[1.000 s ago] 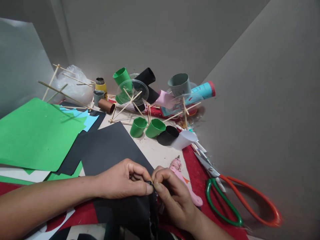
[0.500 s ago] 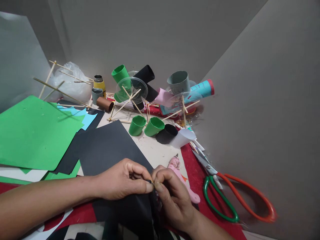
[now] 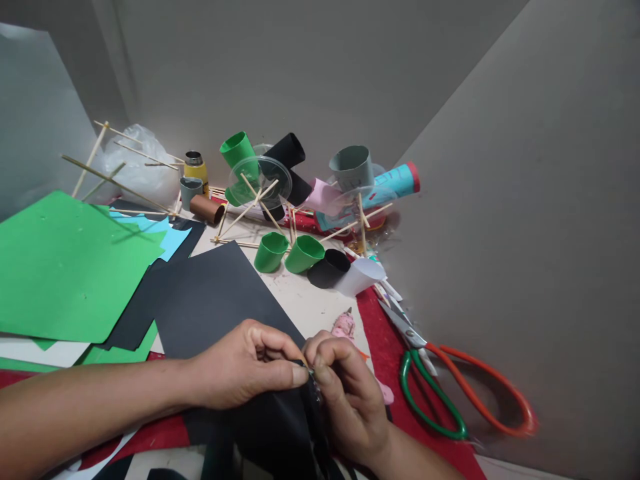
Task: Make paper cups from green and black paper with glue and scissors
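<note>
Near the bottom centre, my left hand point(image 3: 250, 367) pinches the top edge of a black, bag-like item point(image 3: 273, 423) between thumb and finger. Close against it, my right hand point(image 3: 350, 400) is closed in a pinch at the same edge; something tiny shows between the fingertips, too small to name. Black sheet point(image 3: 220, 300) lies flat just beyond my left hand. The pink glue gun point(image 3: 344, 325) is partly hidden behind my right hand. Large scissors point(image 3: 415, 340) with one green and one orange handle rest to the right.
Green sheets point(image 3: 70, 267) are stacked at the left. Green paper cups point(image 3: 305, 255), a black tube point(image 3: 329, 268) and a white one point(image 3: 361, 277) stand mid-table. Behind them are stick frames with clear discs point(image 3: 260, 181), a yellow bottle point(image 3: 195, 168) and a plastic bag point(image 3: 143, 167).
The view has shifted slightly, moving the background a little to the left. My right fingertips have parted slightly from my left thumb, and both hands stay at the black edge.
</note>
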Motion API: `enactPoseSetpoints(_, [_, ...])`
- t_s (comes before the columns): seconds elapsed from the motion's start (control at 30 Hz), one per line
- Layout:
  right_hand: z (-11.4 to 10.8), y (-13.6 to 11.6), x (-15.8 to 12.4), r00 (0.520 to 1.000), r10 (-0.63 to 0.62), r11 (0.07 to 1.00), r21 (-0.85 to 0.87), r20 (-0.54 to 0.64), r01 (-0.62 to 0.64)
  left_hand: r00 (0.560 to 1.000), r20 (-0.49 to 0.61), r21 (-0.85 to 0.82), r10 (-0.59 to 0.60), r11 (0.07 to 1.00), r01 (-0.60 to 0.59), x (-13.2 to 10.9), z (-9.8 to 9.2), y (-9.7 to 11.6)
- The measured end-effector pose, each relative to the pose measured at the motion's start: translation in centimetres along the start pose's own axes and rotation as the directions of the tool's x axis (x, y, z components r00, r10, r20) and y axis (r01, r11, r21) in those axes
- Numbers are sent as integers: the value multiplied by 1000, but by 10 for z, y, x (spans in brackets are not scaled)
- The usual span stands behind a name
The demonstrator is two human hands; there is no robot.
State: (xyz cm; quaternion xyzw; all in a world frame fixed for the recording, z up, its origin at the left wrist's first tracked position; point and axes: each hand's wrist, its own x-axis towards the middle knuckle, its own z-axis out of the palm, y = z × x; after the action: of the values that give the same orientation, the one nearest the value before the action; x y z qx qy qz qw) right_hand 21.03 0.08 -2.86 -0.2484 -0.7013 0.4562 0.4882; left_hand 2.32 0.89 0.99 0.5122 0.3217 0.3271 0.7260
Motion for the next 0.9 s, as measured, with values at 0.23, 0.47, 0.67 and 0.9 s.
enactPoseSetpoints(0.23, [3,-9,3,995,-36,995,84,-96,45,996,-71,-18,-53,999,51,0,-2,1])
enactPoseSetpoints(0.47, [-12,-19,10,984,24,978,207,-177,13,994,-105,24,-29,999,31,6,-14,-3])
enactPoseSetpoints(0.67, [-14,-12,13,975,215,968,148,-58,-205,998,-56,64,-3,998,7,5,-12,-5])
enactPoseSetpoints(0.9, [-12,-14,19,917,398,917,46,-27,-397,998,-48,112,29,993,-24,5,-15,-8])
